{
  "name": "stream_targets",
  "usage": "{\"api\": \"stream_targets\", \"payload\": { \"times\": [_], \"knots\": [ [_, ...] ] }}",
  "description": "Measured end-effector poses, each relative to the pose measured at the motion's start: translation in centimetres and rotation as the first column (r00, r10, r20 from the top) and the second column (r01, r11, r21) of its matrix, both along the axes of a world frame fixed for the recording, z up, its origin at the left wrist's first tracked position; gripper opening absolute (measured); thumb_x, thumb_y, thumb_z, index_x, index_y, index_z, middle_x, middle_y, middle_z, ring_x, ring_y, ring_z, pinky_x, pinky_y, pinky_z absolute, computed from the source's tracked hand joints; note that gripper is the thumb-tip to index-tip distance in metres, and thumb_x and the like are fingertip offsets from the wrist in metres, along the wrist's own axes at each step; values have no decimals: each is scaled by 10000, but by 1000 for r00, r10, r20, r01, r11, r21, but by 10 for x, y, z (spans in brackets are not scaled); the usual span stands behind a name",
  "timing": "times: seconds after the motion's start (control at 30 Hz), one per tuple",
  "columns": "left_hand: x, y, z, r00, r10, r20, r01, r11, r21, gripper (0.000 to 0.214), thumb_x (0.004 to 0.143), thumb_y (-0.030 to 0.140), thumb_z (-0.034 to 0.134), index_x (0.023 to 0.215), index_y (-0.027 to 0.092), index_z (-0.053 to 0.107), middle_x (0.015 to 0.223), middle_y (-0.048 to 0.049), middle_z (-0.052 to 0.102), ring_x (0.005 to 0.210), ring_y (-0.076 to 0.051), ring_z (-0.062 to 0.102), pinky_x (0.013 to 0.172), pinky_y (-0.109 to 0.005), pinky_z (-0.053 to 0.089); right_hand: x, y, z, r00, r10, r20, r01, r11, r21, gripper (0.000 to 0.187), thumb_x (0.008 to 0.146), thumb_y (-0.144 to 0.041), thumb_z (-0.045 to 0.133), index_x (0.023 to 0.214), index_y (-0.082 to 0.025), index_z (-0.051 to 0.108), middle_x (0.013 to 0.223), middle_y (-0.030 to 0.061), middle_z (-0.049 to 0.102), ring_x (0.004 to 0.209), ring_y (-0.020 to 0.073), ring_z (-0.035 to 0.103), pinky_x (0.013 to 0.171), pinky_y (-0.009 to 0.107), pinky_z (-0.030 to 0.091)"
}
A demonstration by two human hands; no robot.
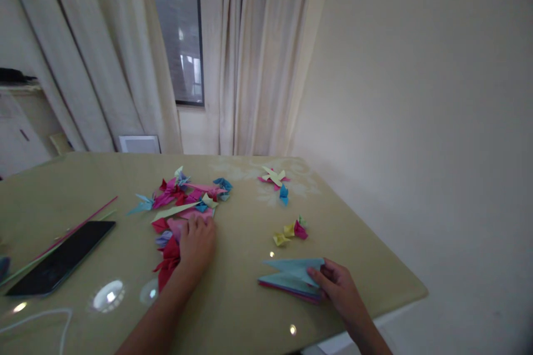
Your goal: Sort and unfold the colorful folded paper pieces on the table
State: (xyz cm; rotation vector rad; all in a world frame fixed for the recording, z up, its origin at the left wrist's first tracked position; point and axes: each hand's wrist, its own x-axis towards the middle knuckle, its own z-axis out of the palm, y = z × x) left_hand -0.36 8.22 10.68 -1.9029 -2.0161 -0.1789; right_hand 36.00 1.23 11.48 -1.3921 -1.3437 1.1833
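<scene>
My right hand point(337, 283) pinches the end of a light blue folded paper point(297, 270) between thumb and fingers. Its pointed ends face left, over more folded paper with purple and pink edges point(291, 289) close to the tabletop. My left hand point(196, 245) lies on the right side of a heap of colourful origami pieces, fingers loosely spread and touching a pink folded paper point(197, 214). Beside that wrist are a red paper piece point(169, 259) and a small lilac one point(164, 239). A long pale green folded strip point(177, 211) crosses the heap just beyond my fingers.
A black phone point(62, 258) lies on the left of the glossy table point(241, 305), beside thin pink and green strips point(83, 224). Small yellow pieces point(281, 239) sit beyond my right hand. Farther back is a pale green and pink paper star point(273, 177). A wall borders the table's right.
</scene>
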Motion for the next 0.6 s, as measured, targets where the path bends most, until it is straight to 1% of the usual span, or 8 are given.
{"api": "stream_targets", "payload": {
  "times": [0.07, 0.13, 0.23, 0.3, 0.37, 0.4, 0.47, 0.6],
  "knots": [
    [3, 0, 0, 999, -35, 5, 35, 999, -23, 418, 979, 86, 394, 1222, 96, 734, 1209, -238, 731, 1277, -400, 585, 1075, -533, 405, -4, -2, -2, 999, 14, 51, -13, 1000, -8, 616, 665, -774, 788, 711, -186, 610, 570, -55, 460, 508, 107, 406, 467, 231, 311],
    [6, 0, 2, 997, -72, 34, 72, 997, -20, 451, 960, 46, 382, 1223, 142, 736, 1208, -203, 744, 1271, -362, 596, 1133, -565, 354, -4, -2, -5, 990, -16, 139, 11, 999, 42, 594, 692, -756, 776, 749, -180, 640, 547, -67, 437, 499, 113, 414, 473, 234, 308],
    [9, 1, 5, 988, -130, 87, 129, 991, 17, 481, 933, -1, 374, 1188, 183, 738, 1205, -169, 746, 1241, -332, 616, 1166, -619, 314, 0, -3, -10, 939, -136, 315, 75, 977, 199, 573, 783, -713, 722, 966, -171, 731, 532, -62, 476, 496, 146, 479, 501, 256, 352],
    [11, 2, 6, 973, -201, 109, 200, 980, 24, 467, 919, -20, 390, 1134, 198, 743, 1213, -155, 735, 1227, -327, 623, 1156, -631, 334, 4, -3, -13, 862, -266, 432, 122, 936, 331, 589, 825, -714, 678, 1062, -180, 745, 509, -59, 490, 461, 169, 505, 494, 275, 360],
    [13, 4, 4, 950, -277, 144, 278, 960, 15, 423, 910, -29, 424, 1053, 204, 746, 1172, -139, 730, 1210, -321, 630, 1149, -630, 350, 3, -4, -13, 772, -395, 498, 156, 877, 454, 592, 854, -736, 632, 1061, -193, 745, 477, -62, 474, 400, 179, 496, 460, 286, 336],
    [15, 5, 3, 935, -312, 166, 315, 949, 12, 399, 906, -31, 444, 1016, 208, 743, 1136, -127, 726, 1196, -315, 634, 1153, -633, 345, 1, -4, -12, 744, -436, 506, 158, 851, 501, 588, 876, -743, 603, 1050, -199, 742, 471, -62, 469, 380, 179, 490, 447, 288, 328],
    [20, 6, -1, 908, -363, 210, 366, 930, 26, 343, 904, -20, 493, 969, 215, 733, 1078, -106, 710, 1161, -304, 638, 1158, -637, 334, -8, -3, -8, 737, -456, 499, 125, 817, 562, 564, 930, -732, 550, 1020, -207, 735, 479, -57, 475, 371, 171, 486, 436, 284, 338],
    [31, 7, -9, 863, -448, 232, 443, 893, 79, 257, 911, 26, 576, 961, 239, 711, 1081, -81, 702, 1157, -288, 622, 1146, -596, 352, -43, 4, 7, 796, -372, 478, 5, 793, 609, 528, 1003, -669, 511, 1022, -195, 741, 506, -50, 484, 414, 152, 494, 460, 259, 385]
  ]
}}
